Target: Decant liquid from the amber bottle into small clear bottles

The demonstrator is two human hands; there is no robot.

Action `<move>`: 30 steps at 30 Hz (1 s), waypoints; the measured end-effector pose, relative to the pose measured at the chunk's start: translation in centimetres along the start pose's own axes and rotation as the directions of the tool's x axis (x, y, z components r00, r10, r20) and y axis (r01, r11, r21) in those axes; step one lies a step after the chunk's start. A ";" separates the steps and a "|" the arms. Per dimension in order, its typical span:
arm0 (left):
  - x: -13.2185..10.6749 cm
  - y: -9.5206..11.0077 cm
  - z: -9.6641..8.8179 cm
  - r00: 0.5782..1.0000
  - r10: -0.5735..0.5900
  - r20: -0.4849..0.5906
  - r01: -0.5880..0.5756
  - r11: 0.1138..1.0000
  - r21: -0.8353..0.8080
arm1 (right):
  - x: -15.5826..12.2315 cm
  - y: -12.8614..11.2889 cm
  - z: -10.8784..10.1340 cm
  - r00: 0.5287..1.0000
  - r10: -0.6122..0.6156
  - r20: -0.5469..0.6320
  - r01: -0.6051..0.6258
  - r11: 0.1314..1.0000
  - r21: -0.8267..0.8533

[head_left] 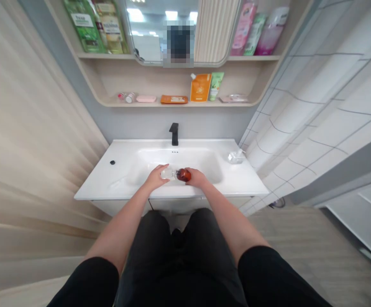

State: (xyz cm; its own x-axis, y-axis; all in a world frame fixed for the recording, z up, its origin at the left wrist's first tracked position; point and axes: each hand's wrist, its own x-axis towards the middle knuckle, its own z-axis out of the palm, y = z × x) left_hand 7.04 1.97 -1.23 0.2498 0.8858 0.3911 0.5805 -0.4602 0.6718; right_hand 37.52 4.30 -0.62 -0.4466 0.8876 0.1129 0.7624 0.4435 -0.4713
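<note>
Over the front of the white sink basin (pixel 209 164), my left hand (pixel 156 177) is closed around a clear bottle (pixel 167 173) lying on its side, its neck pointing right. My right hand (pixel 196 177) grips an amber-brown bottle (pixel 183 175), tipped so that its mouth meets or nearly meets the clear bottle's neck. Whether the two necks touch is too small to tell. Parts of both bottles are hidden by my fingers. Behind them a black faucet (pixel 174 134) rises from the back of the counter.
A clear pump bottle (pixel 236 157) stands on the right of the counter, and a small black round piece (pixel 112 162) lies on the left. Above, a wall shelf (pixel 108 100) holds an orange pouch (pixel 200 88), a green tube (pixel 216 86) and small packs. A mirror cabinet (pixel 150 42) hangs higher.
</note>
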 end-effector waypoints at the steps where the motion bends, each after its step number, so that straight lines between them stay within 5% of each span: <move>1: 0.0 0.1 0.0 1.000 0.003 -0.003 -0.003 1.000 0.002 | 0.0 0.0 0.0 1.000 0.005 0.000 -0.005 1.000 -0.001; 30: 0.1 0.7 -0.2 1.000 -0.020 0.014 0.020 1.000 0.001 | 0.2 0.0 -0.1 1.000 0.016 0.018 -0.015 1.000 -0.017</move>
State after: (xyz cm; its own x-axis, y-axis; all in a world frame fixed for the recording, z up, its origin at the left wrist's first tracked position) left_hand 7.32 1.71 -0.66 0.2493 0.8956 0.3685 0.5858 -0.4425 0.6790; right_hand 37.48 4.46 -0.55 -0.4429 0.8921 0.0895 0.7769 0.4317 -0.4584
